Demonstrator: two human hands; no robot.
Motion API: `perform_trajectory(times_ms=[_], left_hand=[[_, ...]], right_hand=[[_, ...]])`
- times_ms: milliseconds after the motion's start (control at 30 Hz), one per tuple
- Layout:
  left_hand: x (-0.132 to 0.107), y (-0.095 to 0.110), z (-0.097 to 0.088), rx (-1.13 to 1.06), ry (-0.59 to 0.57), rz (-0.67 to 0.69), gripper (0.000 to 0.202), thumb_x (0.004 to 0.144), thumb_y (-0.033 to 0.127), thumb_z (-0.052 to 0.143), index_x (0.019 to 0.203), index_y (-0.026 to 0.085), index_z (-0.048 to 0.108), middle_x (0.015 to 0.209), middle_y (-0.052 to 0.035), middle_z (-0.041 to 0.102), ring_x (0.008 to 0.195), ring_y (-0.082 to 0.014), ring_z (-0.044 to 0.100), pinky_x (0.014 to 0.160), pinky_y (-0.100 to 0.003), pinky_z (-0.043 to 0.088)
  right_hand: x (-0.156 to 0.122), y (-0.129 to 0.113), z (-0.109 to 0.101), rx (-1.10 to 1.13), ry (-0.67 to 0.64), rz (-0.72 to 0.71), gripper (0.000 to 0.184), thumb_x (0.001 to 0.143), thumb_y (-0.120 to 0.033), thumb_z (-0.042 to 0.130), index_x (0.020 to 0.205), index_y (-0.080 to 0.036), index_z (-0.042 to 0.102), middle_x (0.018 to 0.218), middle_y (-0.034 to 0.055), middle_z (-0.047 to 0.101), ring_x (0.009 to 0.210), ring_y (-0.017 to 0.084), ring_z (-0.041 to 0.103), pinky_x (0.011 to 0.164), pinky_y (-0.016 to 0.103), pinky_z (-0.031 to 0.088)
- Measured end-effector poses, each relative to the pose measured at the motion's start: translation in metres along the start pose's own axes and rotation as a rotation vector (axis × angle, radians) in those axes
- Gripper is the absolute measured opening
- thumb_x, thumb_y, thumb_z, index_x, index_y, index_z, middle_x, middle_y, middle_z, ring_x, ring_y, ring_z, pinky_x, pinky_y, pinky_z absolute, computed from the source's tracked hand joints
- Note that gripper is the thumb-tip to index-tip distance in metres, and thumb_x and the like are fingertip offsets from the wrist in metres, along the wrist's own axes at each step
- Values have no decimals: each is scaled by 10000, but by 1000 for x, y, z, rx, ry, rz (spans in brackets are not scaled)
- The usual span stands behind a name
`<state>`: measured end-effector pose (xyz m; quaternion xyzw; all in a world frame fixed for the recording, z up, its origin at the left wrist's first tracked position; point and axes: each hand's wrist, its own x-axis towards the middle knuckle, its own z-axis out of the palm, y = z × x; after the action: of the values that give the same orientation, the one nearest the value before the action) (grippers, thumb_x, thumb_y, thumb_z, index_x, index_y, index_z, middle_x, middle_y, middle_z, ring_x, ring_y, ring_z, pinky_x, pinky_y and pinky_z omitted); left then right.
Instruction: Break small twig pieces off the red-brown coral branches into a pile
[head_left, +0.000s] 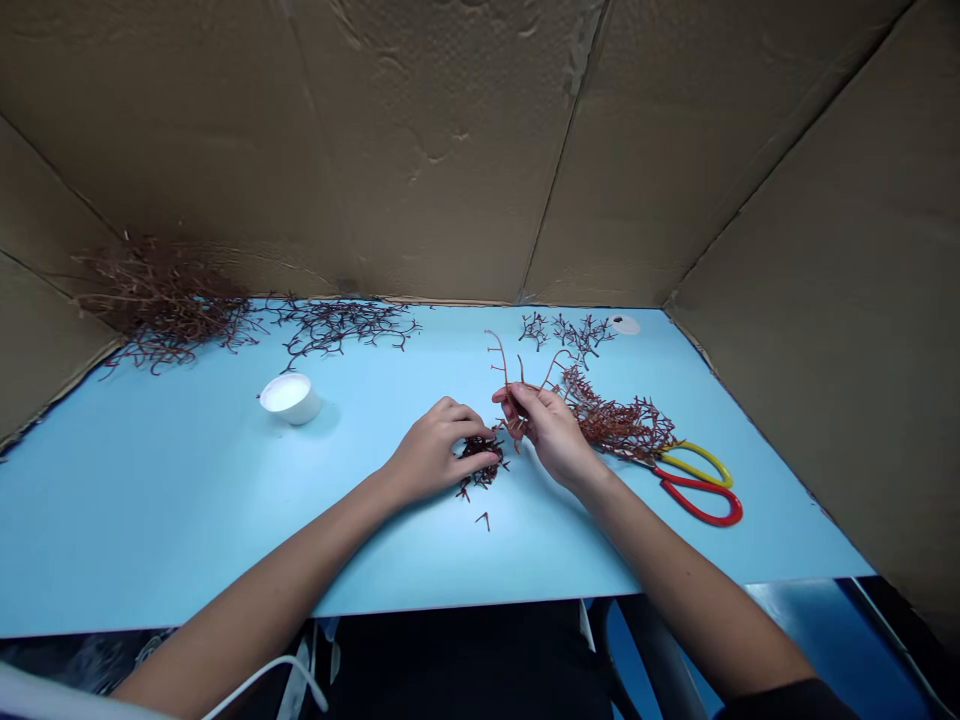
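Red-brown sprig [505, 366] raised over a pale blue table [187, 480]

Nearest on the table lies a loose V-shaped piece [486, 517], just short of a small dark pile [482, 464]. The left hand [441, 450] curves fingers and thumb about this pile, perhaps to keep its bits together; whether it grips any cannot be told. The right hand [553, 430] pinches the sprig between thumb and fingers, branches spreading upward and away, a hold that seems to leave them in plain sight. Scissors [705, 517] lie to the right, red and yellow handles outward, probably for easy reach; their blades are mostly hidden by a heap of red-brown twigs [619, 420]. Off to the left, a white cup [292, 400] stands away from both hands. Farther back on the right, small branched clusters [586, 333] lie near a white disc [626, 326]. At far left, a large tangle [165, 300] sits against the cardboard wall [337, 180], with dark twigs [337, 325] fanned out beside it, possibly set back to leave working room.
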<state>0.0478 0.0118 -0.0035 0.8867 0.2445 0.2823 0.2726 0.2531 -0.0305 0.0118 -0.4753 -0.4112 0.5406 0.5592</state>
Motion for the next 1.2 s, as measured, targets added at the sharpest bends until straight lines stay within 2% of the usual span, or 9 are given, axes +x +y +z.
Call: perform_trajectory(times_ms=[200, 300, 367, 467, 633, 733, 867, 1033, 1200], left_hand=[[1, 8, -3, -113, 154, -65, 329, 921, 410, 817, 1169, 212, 731, 1082, -83, 782, 960, -243, 690, 868, -406, 549], [0, 9, 0, -165, 171, -81, 242, 954, 361, 775, 1129, 200, 726, 1032, -74, 786, 845, -196, 700, 783, -353, 549], [0, 10, 2, -164, 192, -84, 110, 989, 298, 713, 1038, 202, 737, 965, -58, 789, 794, -175, 687, 733, -326, 531], [1, 11, 1, -199, 215, -116, 110, 992, 272, 672, 955, 199, 747, 881, -42, 781, 766, -166, 673, 646, -289, 483], [6, 13, -7, -459, 92, -264, 244, 978, 394, 672, 895, 166, 708, 841, -40, 737, 690, -138, 593, 602, -261, 439], [8, 13, -10, -712, -15, -271, 341, 954, 488, 707, 847, 169, 653, 790, -32, 680, 677, -135, 553, 612, -265, 441], [6, 14, -10, -904, -66, -294, 458, 907, 597, 764, 793, 176, 623, 702, -15, 601, 605, -121, 481, 571, -265, 409], [1, 13, -7, -1011, -105, -326, 473, 862, 612, 806, 795, 181, 622, 800, -53, 645, 649, -142, 565, 548, -260, 426], [1, 14, -14, -1029, -142, -294, 461, 872, 602, 796, 764, 198, 603, 725, -25, 576, 602, -136, 522, 534, -284, 430]], right_hand=[[-2, 1, 5, -182, -60, -104, 522, 909, -726, 687, 848, -208, 717, 673, -22, 533, 579, 127, 466, 555, 297, 410], [-4, 2, 7, -262, -92, -154, 516, 954, -702, 643, 800, -210, 664, 648, -27, 535, 578, 127, 486, 577, 296, 414], [-5, 3, 7, -264, -117, -134, 487, 950, -677, 666, 800, -213, 652, 666, -23, 563, 588, 126, 501, 594, 296, 428], [-5, 3, 5, -227, -165, -90, 409, 847, -598, 819, 861, -212, 683, 764, -4, 633, 645, 127, 530, 605, 288, 448], [-6, -1, 1, -142, -255, -24, 374, 810, -519, 883, 878, -211, 681, 747, -20, 597, 649, 121, 522, 583, 277, 452], [-9, -4, 2, -10, -331, 113, 412, 798, -552, 897, 893, -213, 682, 715, -26, 580, 604, 117, 511, 533, 266, 420], [-15, -8, 6, 137, -395, 207, 416, 742, -524, 952, 866, -208, 710, 724, -18, 588, 593, 108, 472, 556, 272, 440], [-18, -8, 11, 209, -466, 243, 438, 719, -534, 961, 792, -214, 672, 638, -48, 493, 564, 105, 402, 556, 283, 440], [-22, -6, 16, 240, -515, 207, 482, 742, -572, 936, 750, -236, 590, 619, -67, 421, 547, 102, 335, 539, 286, 406]])
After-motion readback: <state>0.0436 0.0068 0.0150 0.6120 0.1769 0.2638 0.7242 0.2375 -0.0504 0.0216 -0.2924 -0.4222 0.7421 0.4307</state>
